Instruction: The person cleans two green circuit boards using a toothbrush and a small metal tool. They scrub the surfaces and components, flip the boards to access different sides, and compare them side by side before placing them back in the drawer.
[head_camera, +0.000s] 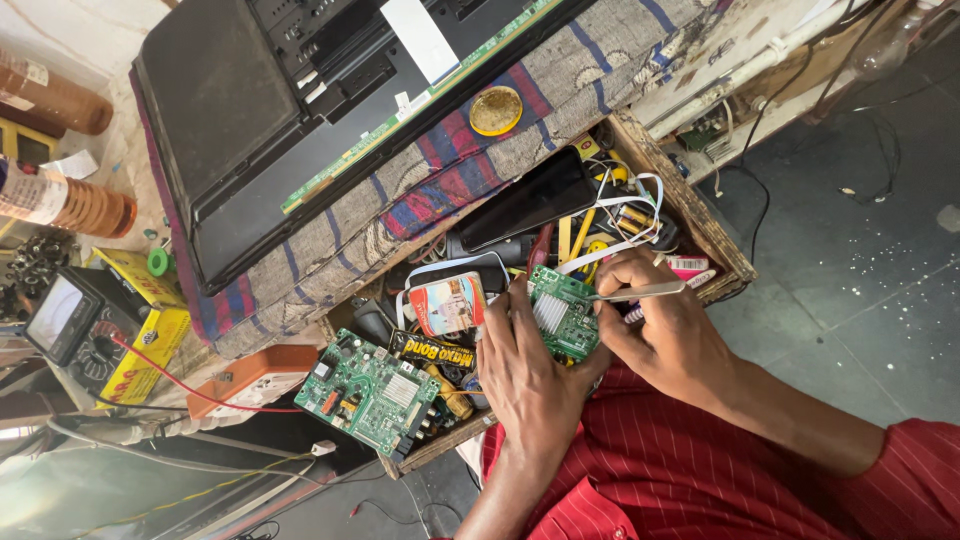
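Over the tool tray (735, 262), the left hand (525, 375) clamps a small green board (562, 312) while the right hand (665, 335) pinches tweezers (640, 292) at its edge; work looks midway, nothing lifted off yet.

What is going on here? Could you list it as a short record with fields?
Left hand: holds small green circuit board
Right hand: holds metal tweezers, tips at the board
Below: wooden drawer crammed with tools and wires
Nearby: larger green circuit board, analogue meter, dismantled flat screen on striped cloth
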